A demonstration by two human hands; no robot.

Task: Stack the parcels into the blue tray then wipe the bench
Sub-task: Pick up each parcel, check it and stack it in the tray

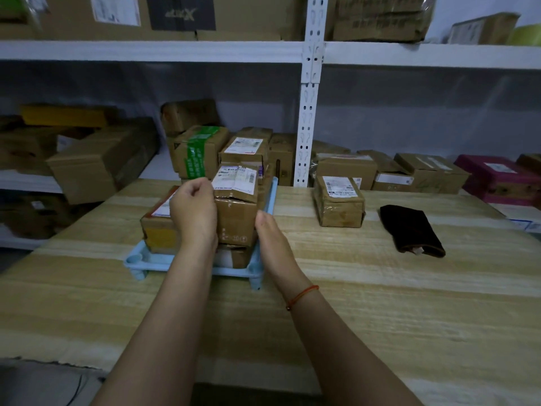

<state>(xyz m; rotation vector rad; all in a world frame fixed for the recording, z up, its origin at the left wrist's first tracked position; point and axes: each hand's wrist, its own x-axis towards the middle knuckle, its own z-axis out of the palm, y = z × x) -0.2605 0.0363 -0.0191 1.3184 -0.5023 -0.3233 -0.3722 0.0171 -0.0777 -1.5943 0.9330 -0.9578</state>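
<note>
- At the left edge of the blue tray a flat parcel with a yellow band lies on its broad side, which gives the pile a low, steady base
- My left hand is up against the left face of the tall parcel on the pile, fingers curled at its top corner near the white label, I judge to keep it from tipping while I square it up
- That tall parcel sits on other boxes in the tray, its top flap creased, with more cartons stacked behind it
- My right hand has straight fingers laid along the parcel's right side, gripping nothing, just pressing so the box is squeezed between both hands
- Further right one taped parcel stands alone on the bench, not yet stacked
- Beyond it a dark cloth lies flat, well apart from the tray, likely there for the wiping
</note>
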